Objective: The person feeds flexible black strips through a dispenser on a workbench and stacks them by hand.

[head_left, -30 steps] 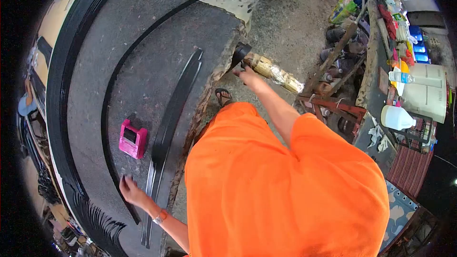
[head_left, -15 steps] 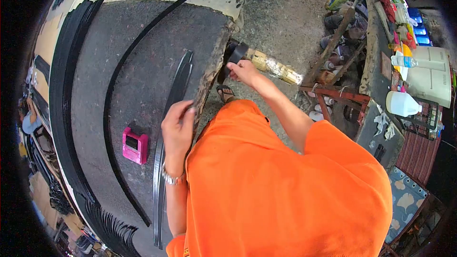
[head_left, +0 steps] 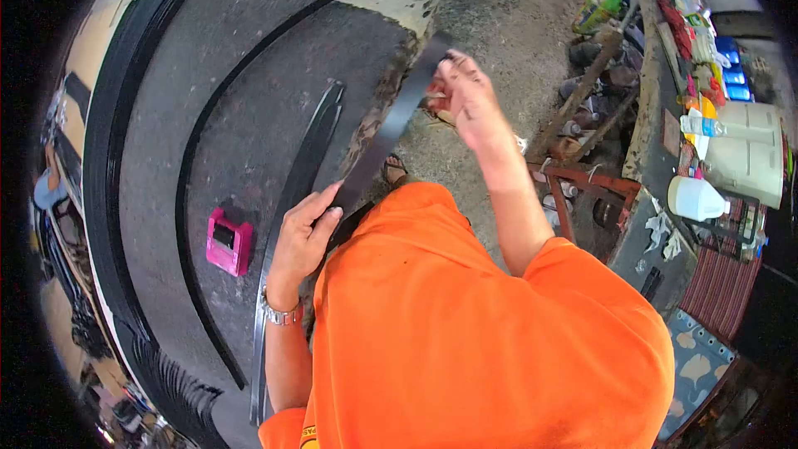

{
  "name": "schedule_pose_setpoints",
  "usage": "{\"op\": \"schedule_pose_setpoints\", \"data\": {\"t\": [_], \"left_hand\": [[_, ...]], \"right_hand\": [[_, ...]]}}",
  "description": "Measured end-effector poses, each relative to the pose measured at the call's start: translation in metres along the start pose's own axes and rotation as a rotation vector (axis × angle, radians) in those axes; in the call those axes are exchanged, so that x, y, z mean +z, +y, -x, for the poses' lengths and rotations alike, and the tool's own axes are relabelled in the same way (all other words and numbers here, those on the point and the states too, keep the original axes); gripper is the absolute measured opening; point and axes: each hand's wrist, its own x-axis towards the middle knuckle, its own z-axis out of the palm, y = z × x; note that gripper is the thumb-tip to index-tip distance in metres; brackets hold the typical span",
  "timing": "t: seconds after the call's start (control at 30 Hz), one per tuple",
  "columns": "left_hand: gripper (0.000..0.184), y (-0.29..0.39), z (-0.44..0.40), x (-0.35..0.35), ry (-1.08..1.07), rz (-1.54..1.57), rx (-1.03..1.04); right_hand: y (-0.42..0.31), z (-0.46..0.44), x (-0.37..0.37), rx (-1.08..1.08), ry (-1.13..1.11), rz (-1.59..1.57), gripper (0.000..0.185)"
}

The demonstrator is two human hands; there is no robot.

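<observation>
A flat, glossy black strip (head_left: 391, 129) runs slantwise between my two hands along the table's edge. My left hand (head_left: 301, 237), with a metal-band watch on its wrist, is closed with thumb and fingers on the strip's lower end. Near the upper end, my right hand (head_left: 474, 104) has its fingers curled at the strip; motion smears them somewhat. Left of the held strip, narrow dark strips (head_left: 309, 145) lie along the table. Beyond them sits a pink plastic holder (head_left: 239, 259) with a black block in it.
A long curved black strip (head_left: 184, 199) lies across the dark table (head_left: 249, 150). A thick stack of black strips (head_left: 104, 166) lines its far side. To my right, a cluttered bench carries a white jug (head_left: 697, 198) and a water bottle (head_left: 702, 125). Wooden poles (head_left: 586, 83) stand nearby.
My right hand has risen up and right from beside the wrapped cylinder below the table edge. The black strip now stretches in full view between both hands. My left hand has shifted slightly.
</observation>
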Motion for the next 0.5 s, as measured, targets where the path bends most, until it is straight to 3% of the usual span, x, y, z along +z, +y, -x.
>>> {"op": "schedule_pose_setpoints", "data": {"t": [0.2, 0.5], "left_hand": [[0.036, -0.008, 0.039, -0.01, 0.055, -0.019, -0.093], [0.036, 0.004, 0.072, -0.022, 0.101, -0.093, -0.155]], "right_hand": [[-0.009, -0.012, 0.005, -0.04, -0.049, -0.003, 0.05], [-0.01, -0.048, -0.002, -0.169, 0.002, 0.032, 0.057]]}}
